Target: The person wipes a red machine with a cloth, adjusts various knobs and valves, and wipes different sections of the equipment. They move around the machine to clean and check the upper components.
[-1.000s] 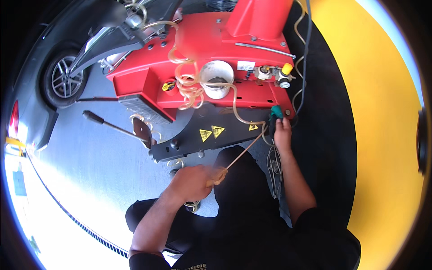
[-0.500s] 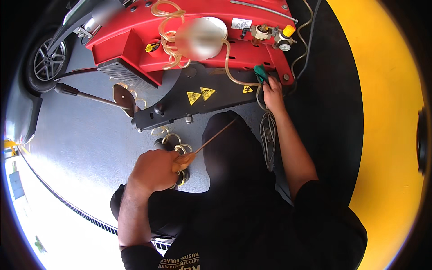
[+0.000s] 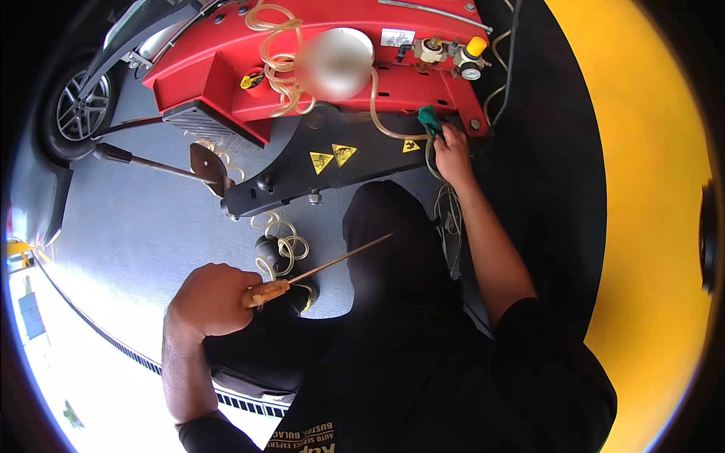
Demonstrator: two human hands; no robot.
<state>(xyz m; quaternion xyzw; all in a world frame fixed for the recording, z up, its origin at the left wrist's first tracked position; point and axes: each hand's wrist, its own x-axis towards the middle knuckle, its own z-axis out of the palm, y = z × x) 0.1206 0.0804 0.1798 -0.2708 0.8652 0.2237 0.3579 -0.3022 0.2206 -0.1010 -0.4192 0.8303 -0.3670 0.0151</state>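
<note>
My left hand [image 3: 215, 298] is closed round the amber handle of a screwdriver [image 3: 269, 291], whose long thin shaft points up and right across my dark-clothed knee. At the upper right, my right hand [image 3: 455, 157] grips a green cloth [image 3: 430, 119]. It presses the cloth at the right part of a black metal arm [image 3: 291, 181] with yellow triangle labels. Beside those fingers a clear hose [image 3: 385, 130] runs along the arm's upper edge. My right palm hides part of the cloth and what lies beneath it.
A red machine base [image 3: 408, 89] spans the top, carrying a round metal bowl [image 3: 355, 53], coiled hose and an air regulator [image 3: 472, 60] with a gauge. A black-handled lever [image 3: 143, 159] juts left. A coiled hose [image 3: 291, 245] lies on the grey floor. A car wheel [image 3: 79, 109] stands far left.
My left hand has moved left and slightly down with the screwdriver, whose shaft now lies at a flatter slant. My right hand stays at the black arm with the cloth.
</note>
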